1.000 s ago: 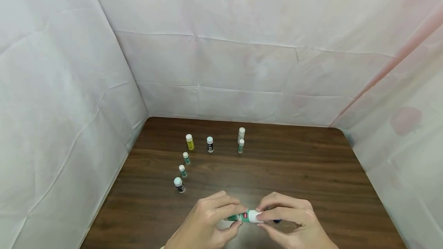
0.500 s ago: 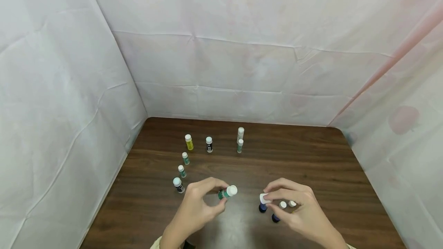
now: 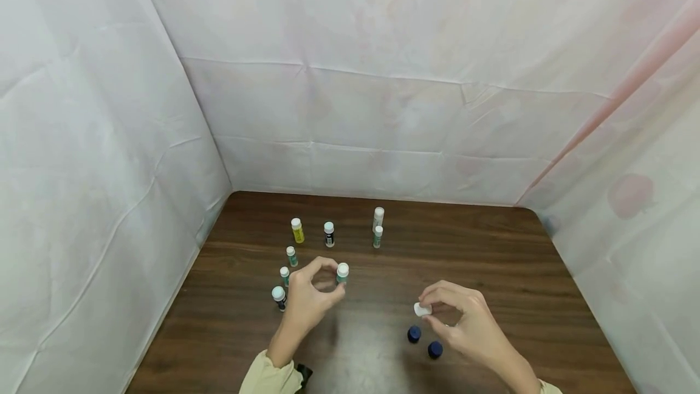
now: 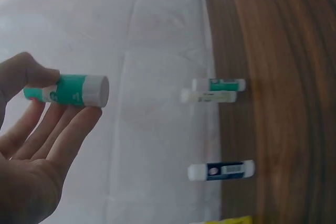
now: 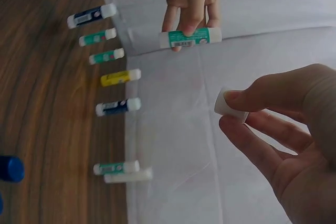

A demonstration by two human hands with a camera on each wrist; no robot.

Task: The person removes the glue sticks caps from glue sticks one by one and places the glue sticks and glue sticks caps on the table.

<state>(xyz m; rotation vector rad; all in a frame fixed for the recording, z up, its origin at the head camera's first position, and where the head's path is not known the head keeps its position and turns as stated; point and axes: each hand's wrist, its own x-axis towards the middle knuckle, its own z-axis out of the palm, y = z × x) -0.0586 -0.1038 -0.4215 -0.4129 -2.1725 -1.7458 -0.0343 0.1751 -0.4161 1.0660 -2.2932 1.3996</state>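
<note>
My left hand (image 3: 306,306) pinches a green glue stick (image 3: 342,273) upright above the table, its white end up. In the left wrist view that glue stick (image 4: 71,90) lies between the thumb and the fingers. Over the right half of the table, my right hand (image 3: 467,324) pinches a small white cap (image 3: 422,309). The right wrist view shows the white cap (image 5: 229,104) between thumb and fingertips. Just below it on the table stand two dark blue round caps (image 3: 414,334), (image 3: 435,349).
Several glue sticks stand upright at left and back: a yellow one (image 3: 298,231), dark blue ones (image 3: 329,235), (image 3: 279,298), small green ones (image 3: 292,256), (image 3: 378,237) and a white one (image 3: 378,219). White cloth (image 3: 350,108) walls three sides of the wooden table (image 3: 492,260).
The hands were together on the green glue stick and have separated. The left hand has carried it forward and left; the right hand has moved slightly forward with the white cap.
</note>
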